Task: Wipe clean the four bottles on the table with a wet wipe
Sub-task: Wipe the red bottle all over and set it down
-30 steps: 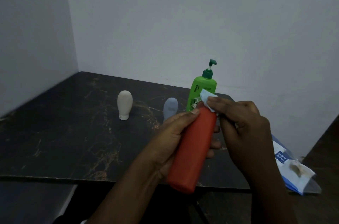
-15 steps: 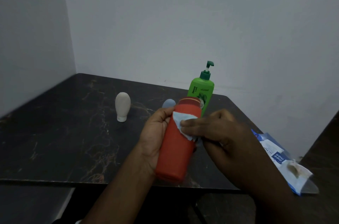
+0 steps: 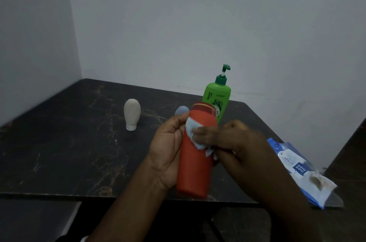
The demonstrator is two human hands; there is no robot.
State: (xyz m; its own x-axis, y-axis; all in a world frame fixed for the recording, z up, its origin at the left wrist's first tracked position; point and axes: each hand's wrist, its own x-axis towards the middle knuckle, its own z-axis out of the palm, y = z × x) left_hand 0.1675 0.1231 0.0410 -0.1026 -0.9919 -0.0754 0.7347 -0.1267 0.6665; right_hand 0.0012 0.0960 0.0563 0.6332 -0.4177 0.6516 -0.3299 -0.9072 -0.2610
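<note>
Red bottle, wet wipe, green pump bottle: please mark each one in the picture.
red bottle point(image 3: 195, 172), head view, lower body.
wet wipe point(image 3: 190, 130), head view, exposed part beside the fingers.
green pump bottle point(image 3: 216, 93), head view, upper body.

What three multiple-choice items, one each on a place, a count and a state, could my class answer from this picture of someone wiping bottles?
1. Where does the pack lie?
A. at the table's right edge
B. on the floor
C. against the far wall

2. How many bottles stand on the table?
A. one
B. three
C. five

3. What is the state of the red bottle?
A. lying on the table
B. standing by the wall
C. held off the table

Key:
1 A, the pack lies at the near right corner.
2 B, the beige bottle, blue bottle and green bottle stand there.
3 C, the left hand grips it while the right hand holds the wipe to it.
</note>
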